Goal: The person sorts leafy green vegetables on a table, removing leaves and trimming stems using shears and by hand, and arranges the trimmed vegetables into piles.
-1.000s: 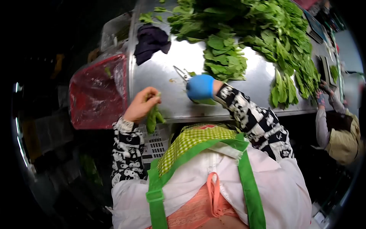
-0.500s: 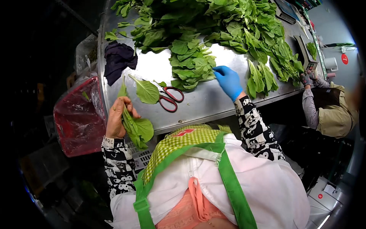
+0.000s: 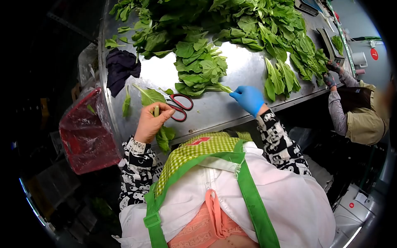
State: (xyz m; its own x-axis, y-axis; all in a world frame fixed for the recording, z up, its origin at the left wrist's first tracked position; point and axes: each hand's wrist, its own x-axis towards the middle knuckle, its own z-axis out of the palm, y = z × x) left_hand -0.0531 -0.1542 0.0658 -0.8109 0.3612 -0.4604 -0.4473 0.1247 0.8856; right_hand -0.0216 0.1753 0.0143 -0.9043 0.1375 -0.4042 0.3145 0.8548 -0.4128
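My left hand (image 3: 152,124), bare, pinches the pale stem of a leafy green (image 3: 164,138), whose leaves hang below the fingers by the table edge. In my right hand (image 3: 249,100), in a blue glove, the fingertips grip the stem end of another leafy green (image 3: 223,88) at the near side of a stacked bunch (image 3: 202,68). Red-handled scissors (image 3: 179,108) lie on the metal table between my hands. Just beyond my left hand rests a loose leaf (image 3: 149,96), with a smaller leaf (image 3: 126,103) to its left.
A large heap of greens (image 3: 244,25) covers the table's far side. Separate greens (image 3: 282,80) lie to the right. A dark cloth (image 3: 122,70) sits at the left edge, above a red plastic-lined container (image 3: 87,132). At right, a co-worker's gloved hands (image 3: 329,78) touch greens near a scale (image 3: 331,45).
My left hand has moved right, towards the scissors, with its leafy green. A small leaf now lies on the table at left. My right hand now grips a stem sticking out from the bunch.
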